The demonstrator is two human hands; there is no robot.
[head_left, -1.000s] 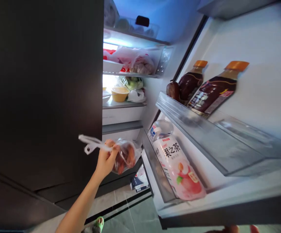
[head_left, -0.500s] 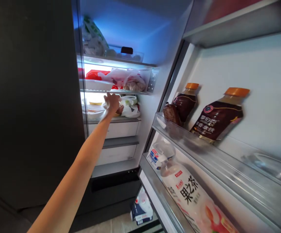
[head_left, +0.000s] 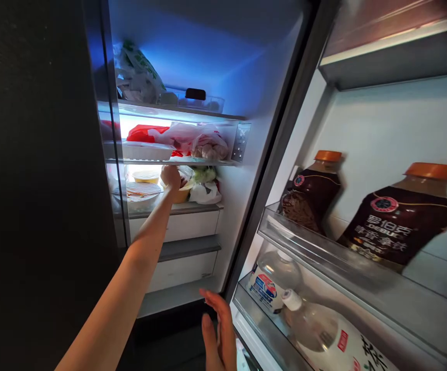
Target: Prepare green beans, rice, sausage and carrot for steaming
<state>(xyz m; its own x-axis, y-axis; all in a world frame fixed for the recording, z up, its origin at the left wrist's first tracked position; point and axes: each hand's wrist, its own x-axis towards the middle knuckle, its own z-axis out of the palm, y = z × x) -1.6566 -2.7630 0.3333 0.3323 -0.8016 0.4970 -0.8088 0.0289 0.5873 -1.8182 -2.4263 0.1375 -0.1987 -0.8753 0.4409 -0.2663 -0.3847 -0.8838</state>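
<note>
My left hand (head_left: 171, 178) reaches deep into the fridge, onto the lower open shelf. Its fingers curl at the left rim of a yellow bowl (head_left: 183, 196), which seems to have clear film over dark food; the fingertips are partly hidden. Left of it sit a covered round dish (head_left: 142, 191) and a small yellow container (head_left: 146, 176). A white plastic bag (head_left: 204, 192) and a pale green vegetable (head_left: 203, 175) lie to its right. Down at the front, my right hand (head_left: 220, 330) is held up with fingers apart, touching nothing.
The fridge door stands open at right, its racks (head_left: 296, 242) holding brown bottles with orange caps (head_left: 404, 216) and clear bottles (head_left: 316, 330). Just above my left hand runs a glass shelf (head_left: 192, 162) with bags and a white tray (head_left: 148, 151). A dark panel (head_left: 33, 180) fills the left.
My left hand has gone from open fingers above the bowl to curled fingers at its rim. My right hand has come into view from below. The view has shifted.
</note>
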